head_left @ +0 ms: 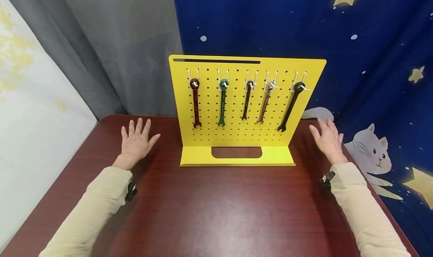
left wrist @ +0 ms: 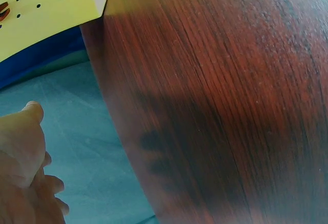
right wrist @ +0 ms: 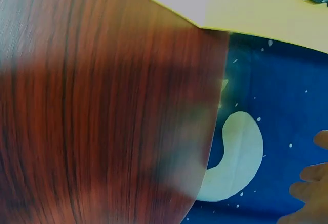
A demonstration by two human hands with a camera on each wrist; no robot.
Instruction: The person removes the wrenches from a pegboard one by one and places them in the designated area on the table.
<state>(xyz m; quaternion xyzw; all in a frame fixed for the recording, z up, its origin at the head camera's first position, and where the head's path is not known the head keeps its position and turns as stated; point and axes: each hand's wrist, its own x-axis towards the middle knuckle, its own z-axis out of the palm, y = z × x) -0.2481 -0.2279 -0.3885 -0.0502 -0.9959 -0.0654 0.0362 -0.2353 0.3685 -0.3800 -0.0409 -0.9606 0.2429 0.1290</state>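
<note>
A yellow pegboard (head_left: 233, 136) stands upright on the table, with several wrenches hanging from its white hooks. From left to right come a dark red wrench (head_left: 196, 106), a green wrench (head_left: 223, 104), a small dark red wrench (head_left: 247, 101), a silver-toned wrench (head_left: 265, 104) and a black wrench (head_left: 291, 108). To the left of the board is my left hand (head_left: 136, 142), palm down, fingers spread, holding nothing. On the right side, my right hand (head_left: 329, 139) is stretched out with nothing in it. Both hands appear held above the table, apart from the board.
The dark red-brown wooden table (head_left: 216, 204) extends in front of the board. Behind it hang a grey curtain (head_left: 135, 61) and a blue curtain (head_left: 270, 20) with stars and a cat. A white wall (head_left: 40, 125) borders the left side.
</note>
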